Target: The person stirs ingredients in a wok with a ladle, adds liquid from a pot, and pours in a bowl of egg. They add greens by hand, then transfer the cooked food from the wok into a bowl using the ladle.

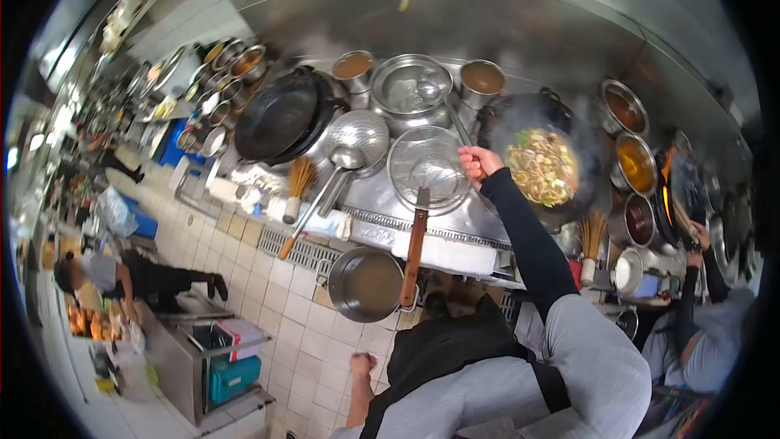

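My right hand (481, 165) is closed around the handle of a steel ladle (460, 126), whose bowl rests in a metal basin of water (398, 73). Just below this hand lies a round wire-mesh strainer (426, 167) with a wooden handle (416, 248) pointing towards me. To the right, a wok (581, 175) holds steaming noodles with vegetables (542, 167). Low at my side hangs my left hand (362, 364), its fingers curled; whether anything is inside them is hidden. A second ladle (348, 159) lies across a perforated skimmer (357, 132), left of the strainer.
Stacked black woks (280, 114) sit at left, beside a bamboo brush (299, 183). A deep pot of cloudy liquid (367, 283) stands before the stove. Sauce pots (635, 162) line the right. One co-worker (707, 333) works at right, another person (122, 272) at the left counter.
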Action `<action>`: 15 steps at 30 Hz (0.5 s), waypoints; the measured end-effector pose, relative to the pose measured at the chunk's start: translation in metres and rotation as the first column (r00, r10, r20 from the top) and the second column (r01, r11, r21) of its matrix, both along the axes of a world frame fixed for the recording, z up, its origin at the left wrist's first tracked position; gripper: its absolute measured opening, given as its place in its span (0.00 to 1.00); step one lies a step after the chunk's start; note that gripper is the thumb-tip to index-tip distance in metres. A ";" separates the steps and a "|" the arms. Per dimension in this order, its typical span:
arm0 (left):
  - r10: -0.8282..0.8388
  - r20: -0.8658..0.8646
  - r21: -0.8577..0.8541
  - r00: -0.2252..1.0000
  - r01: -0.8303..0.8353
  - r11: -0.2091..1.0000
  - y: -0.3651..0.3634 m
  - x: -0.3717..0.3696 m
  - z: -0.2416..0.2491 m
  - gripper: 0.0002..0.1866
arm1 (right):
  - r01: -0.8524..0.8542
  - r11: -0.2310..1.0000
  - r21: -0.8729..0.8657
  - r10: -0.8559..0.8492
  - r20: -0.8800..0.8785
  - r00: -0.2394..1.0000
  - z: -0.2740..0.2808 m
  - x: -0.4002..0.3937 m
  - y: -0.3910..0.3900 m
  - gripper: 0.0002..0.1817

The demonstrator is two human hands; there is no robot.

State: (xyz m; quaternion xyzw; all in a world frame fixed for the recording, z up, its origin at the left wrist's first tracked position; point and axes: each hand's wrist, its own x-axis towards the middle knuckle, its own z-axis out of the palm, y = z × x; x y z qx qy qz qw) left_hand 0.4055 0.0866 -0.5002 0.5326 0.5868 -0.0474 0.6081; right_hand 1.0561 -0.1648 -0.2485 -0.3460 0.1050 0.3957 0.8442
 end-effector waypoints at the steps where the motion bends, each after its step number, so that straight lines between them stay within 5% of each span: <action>1: -0.084 0.005 0.180 0.996 0.081 0.980 0.021 0.027 0.003 0.08 | 0.019 0.999 0.042 -0.018 -0.016 1.000 0.008 -0.016 -0.016 0.07; 3: -0.016 0.143 0.448 0.990 -0.051 0.893 0.039 0.109 0.064 0.05 | 0.069 0.992 0.104 -0.064 -0.046 0.997 0.017 -0.048 -0.053 0.10; 5: -0.291 0.083 0.700 0.953 0.152 0.698 0.064 0.178 0.101 0.04 | 0.135 0.957 0.258 -0.105 -0.126 0.987 0.035 -0.091 -0.091 0.14; 8: -0.520 0.209 0.727 0.828 0.224 0.649 0.063 0.285 0.138 0.06 | 0.250 0.910 0.332 -0.193 -0.194 0.962 0.063 -0.164 -0.149 0.18; 10: -0.682 0.199 0.749 0.703 0.340 0.568 0.028 0.353 0.188 0.06 | 0.359 0.873 0.330 -0.280 -0.263 0.923 0.077 -0.217 -0.185 0.20; 15: -0.901 0.284 0.783 0.327 0.463 0.415 -0.110 0.465 0.214 0.05 | 0.552 0.790 0.268 -0.480 -0.291 0.828 0.101 -0.338 -0.240 0.19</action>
